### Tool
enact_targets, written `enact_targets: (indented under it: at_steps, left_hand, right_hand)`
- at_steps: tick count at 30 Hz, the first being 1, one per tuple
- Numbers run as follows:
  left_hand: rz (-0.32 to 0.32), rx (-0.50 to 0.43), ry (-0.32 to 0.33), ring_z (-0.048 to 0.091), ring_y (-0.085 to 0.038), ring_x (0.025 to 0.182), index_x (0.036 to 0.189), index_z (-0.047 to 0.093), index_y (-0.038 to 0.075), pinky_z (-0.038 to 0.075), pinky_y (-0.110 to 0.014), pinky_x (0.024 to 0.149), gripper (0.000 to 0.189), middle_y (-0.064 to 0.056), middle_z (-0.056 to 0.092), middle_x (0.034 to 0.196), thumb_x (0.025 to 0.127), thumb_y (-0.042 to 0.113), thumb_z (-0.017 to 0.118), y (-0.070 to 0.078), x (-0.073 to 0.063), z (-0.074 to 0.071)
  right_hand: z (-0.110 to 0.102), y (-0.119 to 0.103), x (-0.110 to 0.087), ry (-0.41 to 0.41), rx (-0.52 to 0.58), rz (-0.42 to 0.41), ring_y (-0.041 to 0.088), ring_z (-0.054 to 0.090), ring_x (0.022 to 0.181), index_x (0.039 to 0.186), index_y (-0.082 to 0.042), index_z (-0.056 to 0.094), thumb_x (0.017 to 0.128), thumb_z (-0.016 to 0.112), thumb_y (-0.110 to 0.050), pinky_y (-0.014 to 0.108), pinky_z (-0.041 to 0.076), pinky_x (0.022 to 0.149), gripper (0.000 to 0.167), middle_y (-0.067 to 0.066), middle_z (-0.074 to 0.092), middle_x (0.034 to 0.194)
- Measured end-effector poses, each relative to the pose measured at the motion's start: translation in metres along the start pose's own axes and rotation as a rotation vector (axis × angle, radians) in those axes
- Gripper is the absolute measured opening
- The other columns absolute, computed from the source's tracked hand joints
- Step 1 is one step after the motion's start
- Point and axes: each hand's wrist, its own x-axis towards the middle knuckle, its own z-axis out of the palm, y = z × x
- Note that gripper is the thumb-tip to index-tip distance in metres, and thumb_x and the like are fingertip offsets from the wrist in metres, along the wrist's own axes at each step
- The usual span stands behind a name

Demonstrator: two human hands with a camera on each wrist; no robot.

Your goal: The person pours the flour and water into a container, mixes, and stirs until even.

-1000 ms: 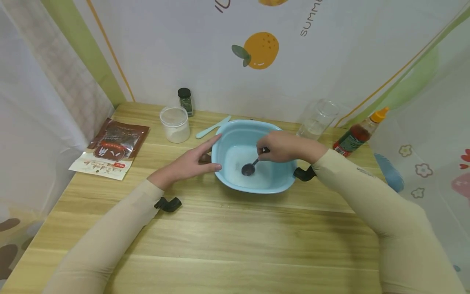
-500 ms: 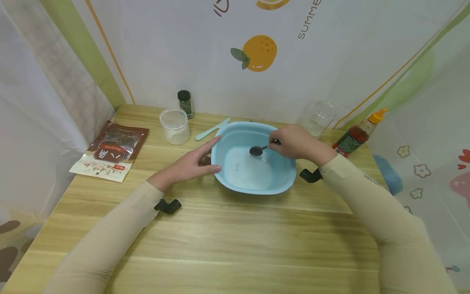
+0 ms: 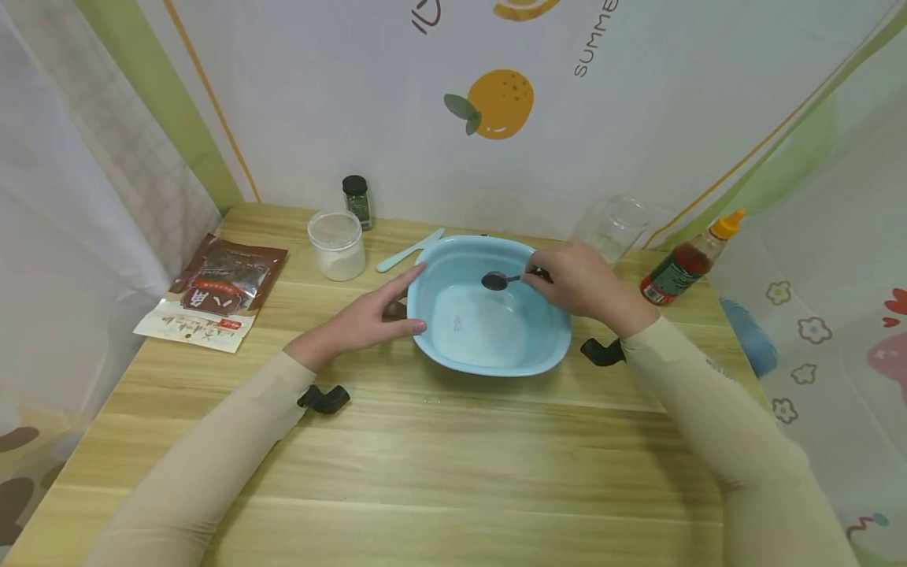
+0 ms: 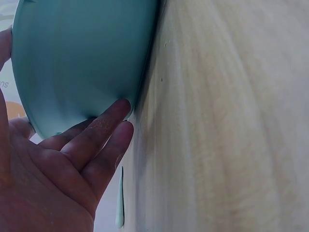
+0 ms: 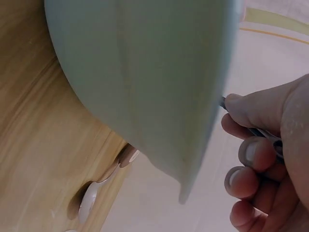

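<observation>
A light-blue basin (image 3: 489, 346) stands on the wooden table. Against its left rim, my left hand (image 3: 357, 319) rests with fingers spread and the thumb tip on the edge; in the left wrist view its fingertips (image 4: 118, 108) touch the outer wall. At the right rim, my right hand (image 3: 577, 279) pinches the handle of a small black measuring spoon (image 3: 494, 281). The spoon's bowl is over the far right part of the basin's inside. In the right wrist view the basin wall hides that bowl, and only bits of the handle (image 5: 258, 133) show between thumb and fingers.
Along the back are a clear tub of white powder (image 3: 340, 256), a black-capped herb jar (image 3: 357, 206), a pale-green spreader knife (image 3: 411, 250), a clear glass (image 3: 618, 228) and a sauce bottle (image 3: 683, 268). A brown-and-white packet (image 3: 216, 291) lies left. Behind the basin lies a spoon (image 5: 91, 198).
My right hand has moved the measuring spoon from the middle of the basin toward its far right side. My left hand stays at the rim.
</observation>
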Motion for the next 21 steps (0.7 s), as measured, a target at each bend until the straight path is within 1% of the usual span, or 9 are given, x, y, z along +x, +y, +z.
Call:
enact_targets:
  at_steps: [3,5,7,11,13,17,19,21]
  left_hand:
    - [0.002,-0.007,-0.001,0.068,-0.041,0.136,0.181,0.014,0.027,0.057,-0.054,0.113,0.100,-0.022,0.042,0.173,0.106,0.023,0.080,0.000,0.000,0.000]
    - [0.005,-0.011,-0.003,0.068,-0.042,0.136,0.181,0.015,0.027,0.057,-0.054,0.113,0.100,-0.022,0.042,0.174,0.106,0.022,0.080,0.000,0.000,0.000]
    - [0.007,-0.011,-0.003,0.068,-0.042,0.136,0.181,0.015,0.026,0.057,-0.055,0.112,0.099,-0.023,0.042,0.174,0.106,0.020,0.079,0.000,0.000,0.000]
    - [0.011,-0.006,0.003,0.068,-0.042,0.135,0.181,0.015,0.026,0.058,-0.054,0.111,0.099,-0.023,0.043,0.173,0.106,0.020,0.080,0.000,0.000,0.000]
    - [0.013,-0.003,0.003,0.069,-0.041,0.135,0.181,0.015,0.026,0.058,-0.054,0.112,0.099,-0.023,0.044,0.172,0.106,0.021,0.080,0.000,0.000,0.000]
    - [0.009,-0.007,0.000,0.069,-0.039,0.135,0.181,0.015,0.028,0.057,-0.052,0.113,0.100,-0.020,0.044,0.173,0.106,0.025,0.080,-0.001,0.000,0.001]
    - [0.005,-0.008,-0.002,0.070,-0.038,0.134,0.181,0.015,0.029,0.057,-0.053,0.113,0.099,-0.019,0.044,0.173,0.106,0.026,0.080,-0.001,0.001,0.001]
    - [-0.002,-0.007,-0.002,0.069,-0.037,0.135,0.181,0.015,0.031,0.057,-0.053,0.113,0.099,-0.018,0.044,0.173,0.106,0.028,0.080,-0.001,0.001,0.001]
  right_hand:
    - [0.001,-0.002,-0.004,0.020,-0.012,-0.002,0.020,0.068,0.070,0.103,-0.007,0.083,0.102,0.083,-0.017,0.047,0.052,0.077,0.010,0.005,0.082,0.092]
    - [0.001,-0.003,-0.008,0.034,-0.010,0.000,0.021,0.067,0.070,0.102,-0.007,0.083,0.102,0.084,-0.016,0.049,0.051,0.080,0.009,0.005,0.082,0.091]
    - [0.002,-0.004,-0.011,0.056,-0.008,-0.003,0.022,0.068,0.071,0.102,-0.007,0.083,0.102,0.084,-0.015,0.049,0.051,0.080,0.009,0.005,0.082,0.091]
    - [0.006,-0.003,-0.018,0.129,-0.018,-0.029,0.024,0.069,0.073,0.102,-0.005,0.082,0.101,0.084,-0.014,0.044,0.046,0.074,0.010,0.008,0.082,0.091]
    - [0.009,-0.001,-0.021,0.168,-0.030,-0.036,0.025,0.068,0.072,0.101,-0.004,0.081,0.100,0.084,-0.013,0.043,0.043,0.072,0.010,0.008,0.081,0.090]
    - [0.014,0.002,-0.029,0.231,-0.045,-0.039,0.024,0.066,0.069,0.100,-0.004,0.081,0.098,0.086,-0.012,0.042,0.042,0.073,0.010,0.008,0.080,0.087]
    - [0.016,0.004,-0.032,0.268,-0.048,-0.055,0.025,0.068,0.070,0.099,-0.004,0.081,0.096,0.088,-0.010,0.042,0.043,0.072,0.010,0.009,0.080,0.087]
    - [0.018,0.005,-0.035,0.315,-0.047,-0.088,0.026,0.069,0.070,0.098,-0.003,0.081,0.094,0.089,-0.008,0.041,0.041,0.070,0.011,0.010,0.079,0.086]
